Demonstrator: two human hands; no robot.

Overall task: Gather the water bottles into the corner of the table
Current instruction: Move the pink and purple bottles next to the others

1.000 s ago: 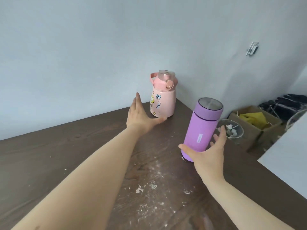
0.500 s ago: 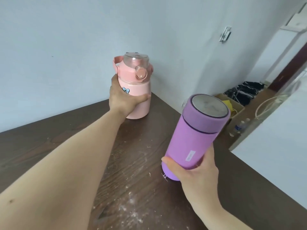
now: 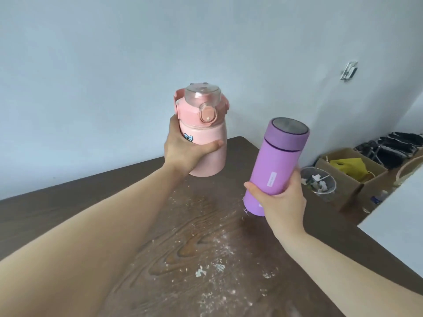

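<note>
Now gripped in the left hand (image 3: 183, 154): squat pink plastic water bottle (image 3: 204, 143) with clear flip lid and carry strap, fingers wrapped round its middle, thumb across the front, held near the far corner of the dark brown wood-grain tabletop (image 3: 137, 225); whether its base touches the wood cannot be told. Clasped low on its body by the right hand (image 3: 282, 200): tall purple cylindrical water bottle (image 3: 275, 165) with darker purple cap, tilted, to the right of the pink bottle and well apart from it, nearer the tabletop's right edge. Scattered over the wood nearer than both bottles: white powdery crumbs (image 3: 201, 272). Beyond the right edge, lower down: clear round container (image 3: 318, 183) of pale scraps, then open cardboard box (image 3: 350, 175) holding something yellow. Behind everything, pale blue wall (image 3: 114, 65).
</note>
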